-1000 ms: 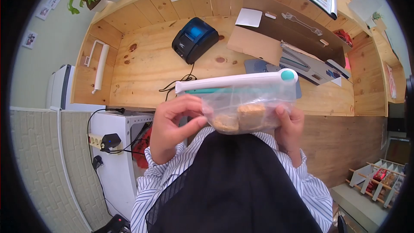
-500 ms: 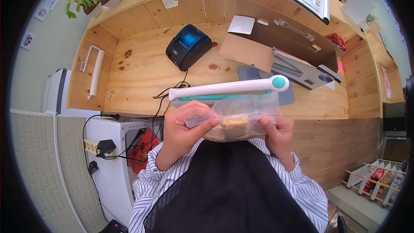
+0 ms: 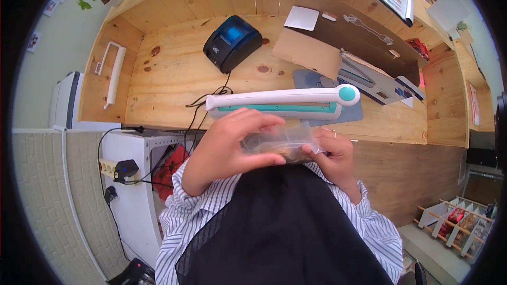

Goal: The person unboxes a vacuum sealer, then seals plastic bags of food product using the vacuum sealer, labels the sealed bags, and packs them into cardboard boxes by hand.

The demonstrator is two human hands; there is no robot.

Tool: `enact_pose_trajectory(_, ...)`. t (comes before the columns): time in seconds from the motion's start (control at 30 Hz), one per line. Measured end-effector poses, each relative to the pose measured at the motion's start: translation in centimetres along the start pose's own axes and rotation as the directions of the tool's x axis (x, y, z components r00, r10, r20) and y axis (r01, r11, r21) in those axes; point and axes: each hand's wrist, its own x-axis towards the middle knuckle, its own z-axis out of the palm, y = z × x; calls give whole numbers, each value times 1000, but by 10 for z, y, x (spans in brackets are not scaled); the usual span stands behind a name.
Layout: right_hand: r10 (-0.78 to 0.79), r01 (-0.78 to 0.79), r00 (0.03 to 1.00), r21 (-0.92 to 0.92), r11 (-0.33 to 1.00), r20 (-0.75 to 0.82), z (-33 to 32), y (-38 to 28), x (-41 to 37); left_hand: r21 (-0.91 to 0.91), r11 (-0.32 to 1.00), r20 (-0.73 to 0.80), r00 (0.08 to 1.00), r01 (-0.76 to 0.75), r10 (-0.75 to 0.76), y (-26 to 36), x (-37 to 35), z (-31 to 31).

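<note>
A clear plastic bag (image 3: 280,140) with golden-brown contents is held low in front of my apron, close to the desk's front edge. My right hand (image 3: 332,153) pinches its right side between thumb and fingers. Around its left side curves my left hand (image 3: 232,142), fingers raised over the top and thumb along the near side, with a gap between them. The contents are partly hidden by the thumb and the folded plastic. Just beyond the bag lies a white and teal impulse sealer (image 3: 280,96), its long arm running left to right.
On the wooden desk (image 3: 163,84) stand a black receipt printer (image 3: 232,43) and an open cardboard box (image 3: 348,37). A grey-blue mat (image 3: 351,113) lies partly under the sealer. Black cables (image 3: 198,104) run over the left front edge to a power strip (image 3: 109,168).
My left hand has let go of the bag's upper edge and spread around its left side. The bag's top has folded lower. My right hand still grips the right side.
</note>
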Motion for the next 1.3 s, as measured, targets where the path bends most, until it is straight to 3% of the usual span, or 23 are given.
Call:
enact_pose_trajectory(0.07,15,-15,999,0,1000,34,1,3,0,-27,999,31,999,30,-30,-11,0,3)
enact_pose_trajectory(0.13,29,-30,999,29,999,22,2,5,1,-181,971,94,985,158,-143,-11,1,3)
enact_pose_trajectory(0.23,64,-65,998,29,997,27,1,8,3,-221,969,24,994,113,-111,-16,2,11)
enact_pose_trajectory(0.37,51,-53,994,10,999,93,-1,18,6,-215,965,-9,987,153,-159,-14,3,19)
enact_pose_trajectory(0.47,66,-70,992,35,997,110,2,21,12,-131,986,-94,989,99,-112,-22,-1,20)
enact_pose_trajectory(0.63,129,-142,978,68,988,167,5,19,24,-230,928,-101,941,293,-323,-20,-6,14)
enact_pose_trajectory(0.77,102,-126,970,96,987,221,2,25,32,-191,926,-94,933,325,-346,-30,-21,-3)
enact_pose_trajectory(0.83,297,-339,931,203,919,211,0,27,37,-477,836,-314,836,271,-450,-49,-40,-11)
enact_pose_trajectory(0.87,292,-339,928,202,919,231,2,30,41,-610,779,-394,797,147,-459,-63,-53,-16)
enact_pose_trajectory(0.93,443,-467,876,569,677,191,10,36,49,-677,736,-408,826,10,-388,-84,-63,-20)
enact_pose_trajectory(0.97,449,-492,860,629,602,243,13,35,54,-673,740,-425,815,8,-395,-92,-64,-11)
enact_pose_trajectory(1.03,476,-538,828,662,522,297,29,34,67,-849,523,-294,891,-76,-347,-102,-57,18)
enact_pose_trajectory(1.07,506,-569,796,695,440,332,38,32,73,-845,526,-293,905,-95,-308,-105,-58,32)
enact_pose_trajectory(1.13,517,-579,787,692,432,336,56,32,80,-834,539,-301,917,-120,-261,-107,-61,47)
enact_pose_trajectory(1.2,532,-585,779,689,428,331,72,38,86,-808,580,-265,816,104,-514,-112,-62,46)
enact_pose_trajectory(1.27,486,-540,831,604,586,271,86,44,90,-827,559,-289,803,65,-521,-131,-69,37)
enact_pose_trajectory(1.3,477,-535,836,603,592,273,91,40,94,-848,528,-297,790,39,-536,-140,-74,30)
